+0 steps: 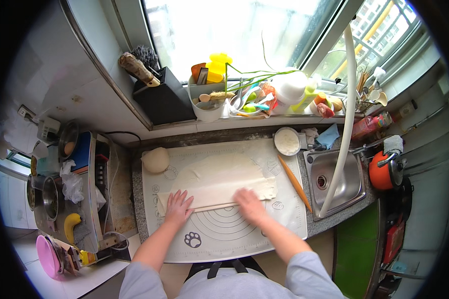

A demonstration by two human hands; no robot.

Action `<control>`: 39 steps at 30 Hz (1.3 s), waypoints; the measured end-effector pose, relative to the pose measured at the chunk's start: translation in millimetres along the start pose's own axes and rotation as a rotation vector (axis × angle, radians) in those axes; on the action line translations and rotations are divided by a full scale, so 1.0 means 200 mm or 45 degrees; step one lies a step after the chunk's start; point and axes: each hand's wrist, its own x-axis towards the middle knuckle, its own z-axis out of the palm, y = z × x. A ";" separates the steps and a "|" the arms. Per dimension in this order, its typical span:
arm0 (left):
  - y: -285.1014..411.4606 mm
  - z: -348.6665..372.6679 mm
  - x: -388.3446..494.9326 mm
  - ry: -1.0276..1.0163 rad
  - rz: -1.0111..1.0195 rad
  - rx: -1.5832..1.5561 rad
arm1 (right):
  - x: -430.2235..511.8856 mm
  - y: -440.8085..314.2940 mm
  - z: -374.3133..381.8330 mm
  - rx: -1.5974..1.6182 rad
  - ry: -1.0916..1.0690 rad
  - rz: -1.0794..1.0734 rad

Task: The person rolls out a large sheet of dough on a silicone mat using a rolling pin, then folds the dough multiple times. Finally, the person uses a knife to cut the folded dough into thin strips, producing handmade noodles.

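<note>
A wide sheet of dough (220, 175) lies on a pale printed pastry mat (224, 246), its near part folded over into a long flat band. My left hand (178, 207) rests with spread fingers on the band's left part, at its near edge. Farther right, my right hand (250, 205) lies on the band near its right end, slightly blurred, its fingertips on the dough. Neither hand grasps anything that shows. A ball of dough (155, 160) sits at the mat's far left corner. A tapered wooden rolling pin (295, 184) lies slanted along the mat's right side.
A bowl of white flour (287, 141) stands at the mat's far right corner. Right of the mat is a steel sink (335, 179) with a pale hose (345, 130) across it. A knife block (164, 97) and utensil holders (208, 101) line the window ledge. A banana (71, 226) lies at left.
</note>
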 end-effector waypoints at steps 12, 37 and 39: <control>-0.14 -0.03 0.02 0.010 0.481 0.115 | -0.13 0.34 -0.23 -0.142 0.153 -0.136; -0.25 -0.22 0.29 0.122 -0.554 -0.623 | 0.25 0.36 -0.21 0.102 0.040 0.140; -0.28 -0.25 0.42 0.145 -0.603 -0.559 | 0.46 0.43 -0.31 0.114 0.011 0.280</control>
